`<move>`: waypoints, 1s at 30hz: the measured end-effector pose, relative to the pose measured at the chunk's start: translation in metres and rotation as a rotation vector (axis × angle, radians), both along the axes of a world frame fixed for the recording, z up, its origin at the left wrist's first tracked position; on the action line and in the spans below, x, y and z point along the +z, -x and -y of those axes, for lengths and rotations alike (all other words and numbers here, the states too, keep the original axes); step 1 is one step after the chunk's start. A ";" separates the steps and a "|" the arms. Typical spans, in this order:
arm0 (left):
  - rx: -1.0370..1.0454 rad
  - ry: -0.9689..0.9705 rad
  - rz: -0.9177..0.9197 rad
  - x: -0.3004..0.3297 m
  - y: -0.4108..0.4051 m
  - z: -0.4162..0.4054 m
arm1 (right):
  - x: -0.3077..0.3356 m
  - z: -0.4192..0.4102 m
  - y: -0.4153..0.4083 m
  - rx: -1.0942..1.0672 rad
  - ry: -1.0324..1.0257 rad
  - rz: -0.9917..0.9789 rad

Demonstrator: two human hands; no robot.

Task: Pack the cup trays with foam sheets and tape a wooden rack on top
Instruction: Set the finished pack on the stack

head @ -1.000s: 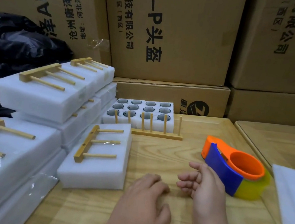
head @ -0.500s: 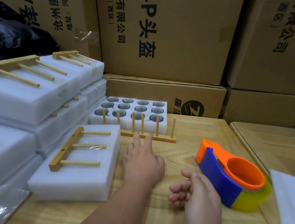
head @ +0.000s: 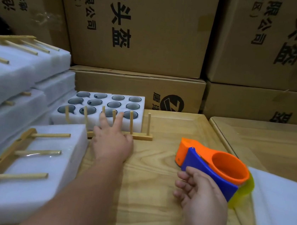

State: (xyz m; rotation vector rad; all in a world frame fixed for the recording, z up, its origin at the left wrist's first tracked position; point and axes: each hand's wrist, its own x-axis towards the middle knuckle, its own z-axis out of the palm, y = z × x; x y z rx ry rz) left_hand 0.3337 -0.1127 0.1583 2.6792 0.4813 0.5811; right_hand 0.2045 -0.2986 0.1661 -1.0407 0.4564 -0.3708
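Stacked cardboard boxes [head: 144, 28] behind a light wooden table [head: 154, 187].

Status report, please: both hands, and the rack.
Left hand open, fingers among the pegs of the upright rack. Right hand open beside tape dispenser. Cup tray uncovered behind rack. Nothing blocking.

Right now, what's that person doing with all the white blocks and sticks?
A person is packing cups. Their left hand reaches with straight fingers to the wooden rack standing upright in front of the open cup tray, whose holes hold cups. Their right hand rests loosely curled against the orange and blue tape dispenser on the table. Finished foam packs with racks on top sit stacked on the left.
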 end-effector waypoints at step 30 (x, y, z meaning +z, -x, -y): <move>-0.114 -0.030 0.053 -0.004 0.018 0.016 | 0.004 0.003 0.004 0.063 -0.018 -0.006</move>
